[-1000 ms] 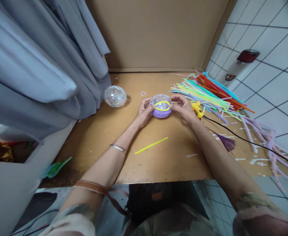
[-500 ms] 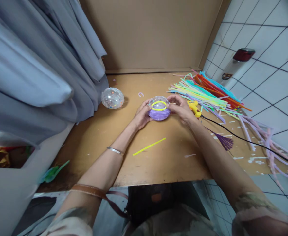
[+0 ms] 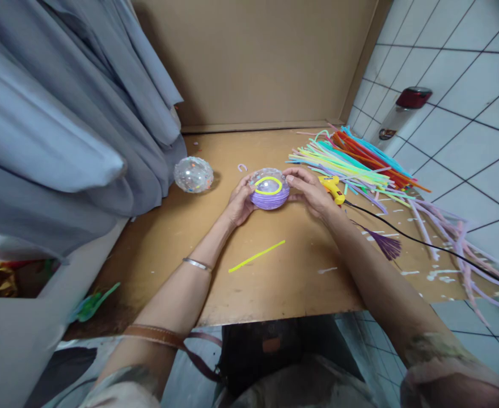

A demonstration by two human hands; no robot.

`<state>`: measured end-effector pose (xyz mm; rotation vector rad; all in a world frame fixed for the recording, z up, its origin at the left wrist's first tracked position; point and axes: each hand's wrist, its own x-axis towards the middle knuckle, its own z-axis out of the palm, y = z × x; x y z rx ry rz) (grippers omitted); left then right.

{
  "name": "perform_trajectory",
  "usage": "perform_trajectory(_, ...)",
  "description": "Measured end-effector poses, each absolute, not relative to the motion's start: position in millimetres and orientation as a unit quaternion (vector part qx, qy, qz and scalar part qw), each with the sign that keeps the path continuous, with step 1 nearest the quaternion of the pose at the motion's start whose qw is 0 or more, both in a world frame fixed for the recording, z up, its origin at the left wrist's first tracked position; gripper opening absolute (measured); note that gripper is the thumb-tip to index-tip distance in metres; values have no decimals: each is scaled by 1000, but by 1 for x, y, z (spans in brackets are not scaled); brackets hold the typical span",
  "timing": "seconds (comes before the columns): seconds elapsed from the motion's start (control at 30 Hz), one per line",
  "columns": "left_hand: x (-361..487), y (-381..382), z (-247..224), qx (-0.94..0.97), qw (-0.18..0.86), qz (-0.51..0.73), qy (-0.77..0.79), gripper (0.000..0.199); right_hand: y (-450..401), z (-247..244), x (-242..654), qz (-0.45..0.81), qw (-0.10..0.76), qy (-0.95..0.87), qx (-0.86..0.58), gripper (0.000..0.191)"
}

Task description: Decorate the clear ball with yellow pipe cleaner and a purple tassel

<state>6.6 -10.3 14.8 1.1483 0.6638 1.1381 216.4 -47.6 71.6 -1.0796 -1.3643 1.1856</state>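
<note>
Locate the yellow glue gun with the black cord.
In the head view, the yellow glue gun lies right of centre, beside the right hand, below the colourful pipe cleaners.

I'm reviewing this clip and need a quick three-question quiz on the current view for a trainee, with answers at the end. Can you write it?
1. Multiple choice: what colour covers the lower part of the ball between the left hand and the right hand?
A) orange
B) purple
C) green

2. True or false: the yellow corded tool lies to the person's right of that ball.

3. Fill in the colour: a straight ____ strip lies on the table, nearer the person than the ball.

Key: 1 B; 2 true; 3 yellow.
</note>
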Motion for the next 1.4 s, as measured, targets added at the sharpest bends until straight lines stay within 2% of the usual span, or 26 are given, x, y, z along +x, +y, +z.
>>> perform_trajectory(0.23,6,-13,19,493,663,489,279,71,-43,68,217,456,535,-554,-446,45)
perform_trajectory(0.43,6,-9,14,478,661,499,294,71,-44,68,214,443,526,-575,-444,45)
perform_trajectory(0.53,10,-6,7,493,613,527,322,77,-43,64,213,455,528,-566,-439,47)
perform_trajectory(0.63,13,-3,0,543,521,569,333,80,-41,58,213,474,529,-558,-428,48)
perform_trajectory(0.73,11,-3,-2,583,442,598,327,72,-40,53,214,489,542,-540,-419,50)
perform_trajectory(0.93,3,-3,1,592,370,636,328,54,-39,51,212,518,580,-477,-410,56)
perform_trajectory(1.17,1,-6,2,608,359,621,341,41,-38,49,204,528,591,-441,-422,57)
perform_trajectory(1.4,2,-5,0,614,344,630,328,34,-34,41,200,498,595,-453,-440,44)
